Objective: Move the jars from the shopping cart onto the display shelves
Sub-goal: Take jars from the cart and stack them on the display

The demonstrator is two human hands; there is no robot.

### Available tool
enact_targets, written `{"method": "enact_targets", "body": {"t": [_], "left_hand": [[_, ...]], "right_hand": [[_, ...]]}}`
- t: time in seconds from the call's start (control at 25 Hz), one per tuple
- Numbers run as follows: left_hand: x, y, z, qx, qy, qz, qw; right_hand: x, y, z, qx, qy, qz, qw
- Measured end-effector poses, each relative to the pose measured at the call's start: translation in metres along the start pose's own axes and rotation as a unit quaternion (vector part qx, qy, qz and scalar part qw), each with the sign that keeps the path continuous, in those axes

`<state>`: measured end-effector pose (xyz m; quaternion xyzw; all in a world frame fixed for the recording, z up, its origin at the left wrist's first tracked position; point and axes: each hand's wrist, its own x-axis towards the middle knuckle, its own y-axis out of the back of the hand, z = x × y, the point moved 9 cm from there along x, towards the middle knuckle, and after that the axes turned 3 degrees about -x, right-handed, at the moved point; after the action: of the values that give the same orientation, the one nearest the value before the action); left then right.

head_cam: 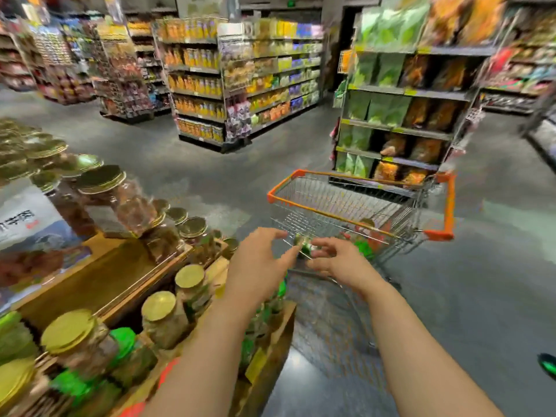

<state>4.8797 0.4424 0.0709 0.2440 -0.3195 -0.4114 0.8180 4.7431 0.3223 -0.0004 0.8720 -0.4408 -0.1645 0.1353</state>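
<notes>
A wire shopping cart with an orange rim stands on the aisle floor ahead of me. Jars with green and red parts lie low in its basket, blurred. My left hand and my right hand reach out side by side at the cart's near end, fingers spread. A small green blurred jar shows between their fingertips; I cannot tell whether either hand touches it. The wooden display shelves on my left hold several jars with gold lids and green lids.
A tall rack of green and orange snack bags stands just behind the cart. More store shelving fills the background across the grey floor. A printed sign leans on the upper display tier.
</notes>
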Motion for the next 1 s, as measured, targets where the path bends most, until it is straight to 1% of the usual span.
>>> {"method": "enact_targets", "body": {"t": [0.08, 0.16, 0.28, 0.36, 0.56, 0.64, 0.76, 0.88, 1.0], "left_hand": [[0.025, -0.059, 0.040, -0.022, 0.003, -0.031, 0.999], [0.048, -0.107, 0.066, -0.034, 0.007, -0.050, 0.998], [0.087, -0.164, 0.079, -0.047, 0.026, -0.075, 0.996], [0.114, -0.194, 0.082, -0.039, 0.034, -0.092, 0.994], [0.193, -0.251, 0.067, -0.031, 0.035, -0.118, 0.992], [0.235, -0.280, 0.058, -0.023, 0.027, -0.137, 0.990], [0.306, -0.336, 0.039, 0.024, 0.013, -0.189, 0.982], [0.356, -0.387, 0.015, 0.069, 0.024, -0.244, 0.967], [0.387, -0.443, -0.013, 0.128, 0.022, -0.315, 0.940]], "right_hand": [[0.010, 0.071, 0.029, -0.002, -0.017, 0.025, 1.000], [0.021, 0.131, 0.055, 0.005, -0.033, 0.050, 0.998], [0.043, 0.200, 0.087, 0.013, -0.056, 0.104, 0.993], [0.064, 0.229, 0.103, 0.027, -0.067, 0.122, 0.990], [0.142, 0.262, 0.126, 0.043, -0.093, 0.134, 0.986], [0.187, 0.274, 0.131, 0.044, -0.098, 0.143, 0.984], [0.260, 0.296, 0.143, 0.034, -0.113, 0.157, 0.981], [0.312, 0.310, 0.168, 0.006, -0.160, 0.149, 0.976], [0.356, 0.314, 0.211, -0.006, -0.213, 0.126, 0.969]]}}
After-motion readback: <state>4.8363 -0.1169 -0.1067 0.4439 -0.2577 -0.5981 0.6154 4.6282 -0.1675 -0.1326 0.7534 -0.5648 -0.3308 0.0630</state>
